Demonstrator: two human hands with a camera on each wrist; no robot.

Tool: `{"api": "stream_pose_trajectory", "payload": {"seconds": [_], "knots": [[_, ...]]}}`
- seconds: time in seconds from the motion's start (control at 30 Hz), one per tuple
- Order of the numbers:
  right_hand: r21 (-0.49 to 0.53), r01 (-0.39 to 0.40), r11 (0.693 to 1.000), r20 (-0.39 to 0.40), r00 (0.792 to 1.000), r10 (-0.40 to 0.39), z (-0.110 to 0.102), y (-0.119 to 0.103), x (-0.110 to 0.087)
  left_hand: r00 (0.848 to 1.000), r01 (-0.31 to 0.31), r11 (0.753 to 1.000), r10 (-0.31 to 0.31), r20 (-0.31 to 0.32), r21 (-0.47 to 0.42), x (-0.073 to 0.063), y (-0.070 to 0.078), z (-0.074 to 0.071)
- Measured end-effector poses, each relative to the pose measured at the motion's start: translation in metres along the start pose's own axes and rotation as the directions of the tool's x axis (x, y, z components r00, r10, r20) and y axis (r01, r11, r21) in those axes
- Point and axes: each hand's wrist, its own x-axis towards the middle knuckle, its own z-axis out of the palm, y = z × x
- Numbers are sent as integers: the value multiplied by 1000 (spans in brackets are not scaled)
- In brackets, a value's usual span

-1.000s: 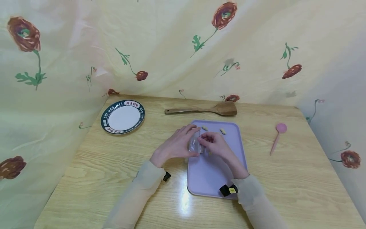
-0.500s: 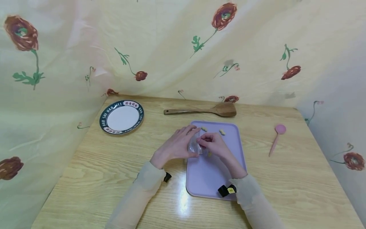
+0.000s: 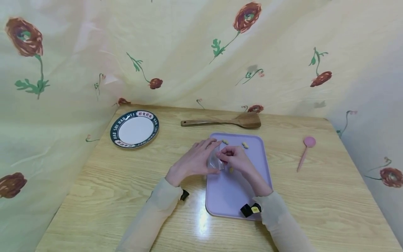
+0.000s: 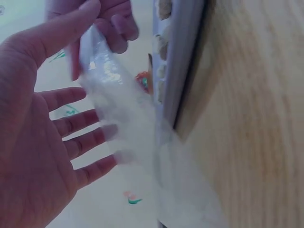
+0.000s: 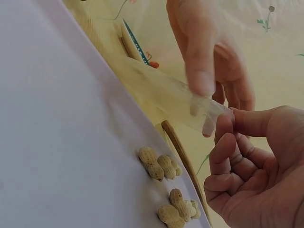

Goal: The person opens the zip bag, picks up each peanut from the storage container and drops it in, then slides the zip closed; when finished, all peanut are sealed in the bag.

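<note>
A clear plastic bag (image 5: 166, 95) hangs between the two hands over the purple tray (image 3: 236, 199). My right hand (image 3: 237, 159) pinches one edge of it between thumb and index finger, the other fingers curled below. Spread and mostly straight, the fingers of my left hand (image 3: 196, 159) touch the bag; in the left wrist view, some fingertips show blurred through the plastic (image 4: 123, 109). The left thumb lies near the pinched edge. Several unshelled peanuts (image 5: 151, 164) lie on the tray, some partly hidden by the hands in the head view.
At the back left is a white plate (image 3: 135, 130) with a dark lettered rim. A wooden spatula (image 3: 248, 119) lies behind the tray, and a pink spoon (image 3: 310, 141) to its right. A flowered cloth (image 3: 189, 52) hangs behind the wooden table (image 3: 126, 196).
Both hands stay almost where they were, the right still pinching the bag. The bag's visible part has shifted slightly. The whole view has moved a little with the head.
</note>
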Motion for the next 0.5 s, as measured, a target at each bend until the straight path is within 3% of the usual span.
{"api": "stream_pose_trajectory", "payload": {"seconds": [0.2,0.37,0.5], "knots": [[0,-11,1000,0,1000,11,1,1,0,997,81,997,-81,-9,7,-3,1,-9],[2,-30,1000,-12,999,30,3,1,0,978,175,983,-180,-108,-50,-6,4,-16],[13,-35,999,-16,999,35,6,1,0,953,200,964,-233,-191,-177,-5,7,-18]]}}
